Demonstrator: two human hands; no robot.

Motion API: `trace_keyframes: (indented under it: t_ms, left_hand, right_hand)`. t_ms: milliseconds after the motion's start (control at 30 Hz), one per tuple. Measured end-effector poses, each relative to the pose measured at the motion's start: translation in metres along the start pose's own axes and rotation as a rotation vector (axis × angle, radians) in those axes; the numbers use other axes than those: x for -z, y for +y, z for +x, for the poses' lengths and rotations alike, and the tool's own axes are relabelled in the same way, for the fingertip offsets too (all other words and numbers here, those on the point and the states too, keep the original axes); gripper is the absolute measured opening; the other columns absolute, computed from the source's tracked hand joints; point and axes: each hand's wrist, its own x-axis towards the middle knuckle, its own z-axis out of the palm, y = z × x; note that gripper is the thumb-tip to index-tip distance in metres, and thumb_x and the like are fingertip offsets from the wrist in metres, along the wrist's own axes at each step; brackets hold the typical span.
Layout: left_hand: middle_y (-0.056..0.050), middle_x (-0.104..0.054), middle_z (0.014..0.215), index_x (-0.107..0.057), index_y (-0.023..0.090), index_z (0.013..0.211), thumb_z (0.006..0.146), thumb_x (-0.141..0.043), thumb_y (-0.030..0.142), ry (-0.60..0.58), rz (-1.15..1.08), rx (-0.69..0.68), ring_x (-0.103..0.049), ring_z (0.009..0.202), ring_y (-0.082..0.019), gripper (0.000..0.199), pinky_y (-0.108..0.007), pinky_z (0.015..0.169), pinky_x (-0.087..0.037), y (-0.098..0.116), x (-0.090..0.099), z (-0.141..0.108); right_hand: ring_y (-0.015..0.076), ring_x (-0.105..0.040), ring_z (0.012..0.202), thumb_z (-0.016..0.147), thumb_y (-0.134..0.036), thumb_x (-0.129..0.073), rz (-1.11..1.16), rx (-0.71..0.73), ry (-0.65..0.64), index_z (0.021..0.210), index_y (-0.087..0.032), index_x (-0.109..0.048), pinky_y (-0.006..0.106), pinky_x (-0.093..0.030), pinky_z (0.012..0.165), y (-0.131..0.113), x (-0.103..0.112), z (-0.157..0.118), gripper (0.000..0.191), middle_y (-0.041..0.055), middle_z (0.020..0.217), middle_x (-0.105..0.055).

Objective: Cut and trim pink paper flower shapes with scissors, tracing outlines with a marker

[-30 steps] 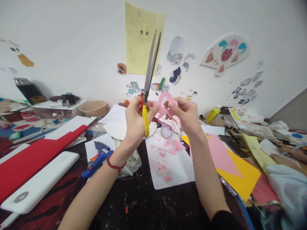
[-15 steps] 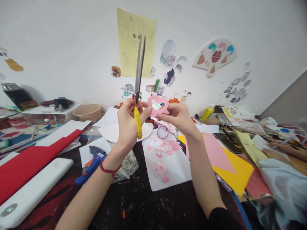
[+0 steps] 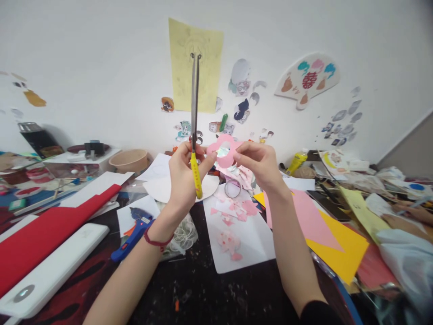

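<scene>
A pink flower-shaped paper cutout [image 3: 226, 161] with a hole in its middle is held up between my two hands. My left hand [image 3: 182, 176] is closed, pinching the cutout's left edge between thumb and fingers. The same hand also keeps hold of yellow-handled scissors [image 3: 194, 104], whose blades point up and lie nearly together. My right hand [image 3: 260, 167] pinches the right edge of the flower. Below, pink paper scraps [image 3: 241, 207] and a small pink cut shape [image 3: 229, 241] lie on a white sheet [image 3: 250, 246].
Left of my hands are a blue glue gun [image 3: 133, 237], a white oblong device [image 3: 57, 271] and red sheet material [image 3: 64, 221]. A roll of clear tape [image 3: 232, 188] sits beyond the scraps. Pink paper [image 3: 301, 216] and yellow paper [image 3: 352, 246] lie right. Another person's hand [image 3: 416, 212] shows far right.
The flower cutout has been turned and now faces me more squarely. The scissors stand more upright, their blades closer together in view. The whole view has shifted slightly.
</scene>
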Motion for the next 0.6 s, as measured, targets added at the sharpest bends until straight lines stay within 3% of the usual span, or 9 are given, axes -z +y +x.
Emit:
trace_keyframes:
  t_ms: [333,433,600]
  left_hand:
    - [0.003,-0.056,0.069,-0.058,0.019,0.076,0.065,-0.089,0.036,-0.102,0.008,0.124,-0.05,0.061,-0.009,0.037,-0.023,0.055,-0.041,-0.006,-0.005,-0.004]
    - [0.004,-0.054,0.068,-0.056,0.02,0.075,0.066,-0.089,0.036,-0.082,-0.01,0.111,-0.048,0.061,-0.009,0.038,-0.023,0.055,-0.04,-0.006,-0.005,-0.005]
    - [0.004,-0.052,0.07,-0.054,0.021,0.073,0.066,-0.089,0.035,0.032,-0.035,0.03,-0.048,0.063,-0.009,0.038,-0.024,0.056,-0.041,-0.003,-0.005,-0.004]
  right_hand:
    - [0.0101,-0.056,0.061,0.076,-0.037,-0.08,0.048,0.064,0.2,0.079,-0.023,-0.072,0.024,-0.05,0.054,0.006,-0.009,0.004,0.017,-0.0022,0.069,-0.063]
    - [0.0103,-0.059,0.062,0.078,-0.038,-0.079,0.102,0.039,0.147,0.085,-0.023,-0.073,0.024,-0.051,0.054,0.007,-0.012,0.003,0.018,-0.0022,0.071,-0.064]
    - [0.0118,-0.064,0.063,0.075,-0.04,-0.081,0.085,-0.036,-0.048,0.089,-0.02,-0.071,0.026,-0.054,0.058,0.003,-0.016,0.001,0.026,0.0002,0.078,-0.071]
